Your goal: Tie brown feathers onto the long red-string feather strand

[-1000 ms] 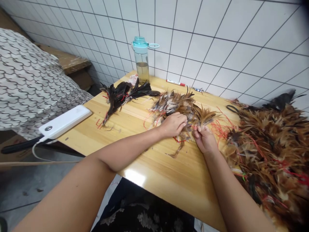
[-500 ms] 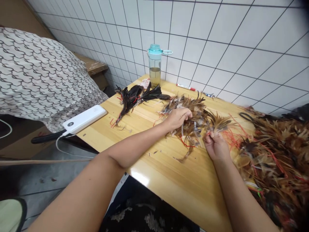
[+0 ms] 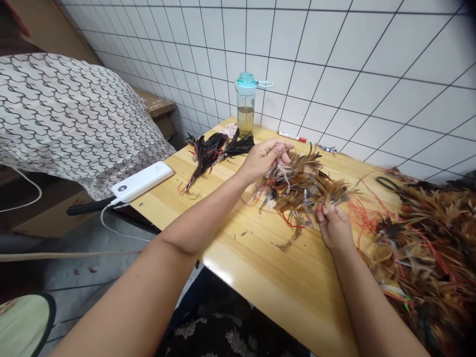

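Note:
My right hand (image 3: 335,227) pinches the base of a small fan of brown feathers (image 3: 334,191), which points up and away from me. My left hand (image 3: 268,157) is raised at the far left side of a loose pile of brown feathers (image 3: 303,173), its fingers closed. A pale wispy feather (image 3: 284,176) hangs from those fingers; the exact grip is hidden by the hand. Red string (image 3: 292,223) and grey fluff lie among the pile.
Black feather bundles (image 3: 208,153) tied in red lie at the left. Behind stand a water bottle (image 3: 246,106) and a red-capped marker (image 3: 292,137). A white power bank (image 3: 143,183) sits at the left edge. A big brown feather heap (image 3: 435,243) fills the right. Someone's patterned garment (image 3: 74,119) is nearby.
My left hand has risen and moved back and left off the feather pile, with a pale wisp now beneath it. The right hand keeps its bunch. The view has shifted slightly.

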Tool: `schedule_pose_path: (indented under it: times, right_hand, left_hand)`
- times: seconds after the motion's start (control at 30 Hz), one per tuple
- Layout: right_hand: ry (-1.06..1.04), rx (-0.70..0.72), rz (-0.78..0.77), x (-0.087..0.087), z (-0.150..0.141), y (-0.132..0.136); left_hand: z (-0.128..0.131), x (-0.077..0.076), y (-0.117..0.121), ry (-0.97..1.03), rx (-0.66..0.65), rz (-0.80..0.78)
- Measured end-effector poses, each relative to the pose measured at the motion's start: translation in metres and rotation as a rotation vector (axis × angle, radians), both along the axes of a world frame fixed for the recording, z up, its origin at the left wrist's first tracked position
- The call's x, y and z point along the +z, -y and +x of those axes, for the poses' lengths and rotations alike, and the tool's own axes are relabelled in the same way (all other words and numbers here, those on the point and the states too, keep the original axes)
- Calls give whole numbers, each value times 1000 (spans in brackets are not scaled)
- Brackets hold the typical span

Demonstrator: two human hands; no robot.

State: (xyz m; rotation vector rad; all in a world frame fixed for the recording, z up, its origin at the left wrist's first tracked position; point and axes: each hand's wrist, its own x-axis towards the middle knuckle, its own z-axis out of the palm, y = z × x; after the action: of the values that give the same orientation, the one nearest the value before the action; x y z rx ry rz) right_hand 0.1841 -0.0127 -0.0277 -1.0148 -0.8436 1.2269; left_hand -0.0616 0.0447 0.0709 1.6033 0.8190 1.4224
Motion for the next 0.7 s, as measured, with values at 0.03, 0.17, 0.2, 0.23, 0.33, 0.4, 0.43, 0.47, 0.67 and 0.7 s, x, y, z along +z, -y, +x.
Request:
schedule_pose_path:
  times: [0.03, 0.17, 0.2, 0.23, 0.33, 0.4, 0.43, 0.47, 0.67, 0.7]
  right_hand:
    - [-15, -1, -2, 0, 1, -1]
    - [-45, 40, -6, 2, 2, -2]
    - [-51, 47, -8, 2, 3, -2]
    - [-54, 49, -9, 2, 2, -2]
    - [-48, 49, -15, 1, 2, -2]
    - [-45, 45, -19, -1, 2, -2]
    - [-45, 43, -20, -2, 2, -2]
    - [-42, 41, -22, -3, 2, -3]
    - [15, 26, -5, -12, 5, -8]
    - [35, 15, 13, -13, 5, -9]
  left_hand:
    - [-2, 0, 0, 6, -7, -7]
    - [-10, -10, 2, 33, -16, -54]
    - [-11, -13, 4, 36, -13, -73]
    - [-13, -15, 6, 38, -12, -92]
    - [-16, -19, 12, 63, -9, -124]
    - [-17, -19, 14, 83, -7, -124]
    - [-17, -19, 15, 92, -10, -122]
    - [-16, -19, 15, 98, -17, -121]
    - [-12, -14, 19, 139, -32, -101]
    - [-12, -13, 20, 142, -19, -93]
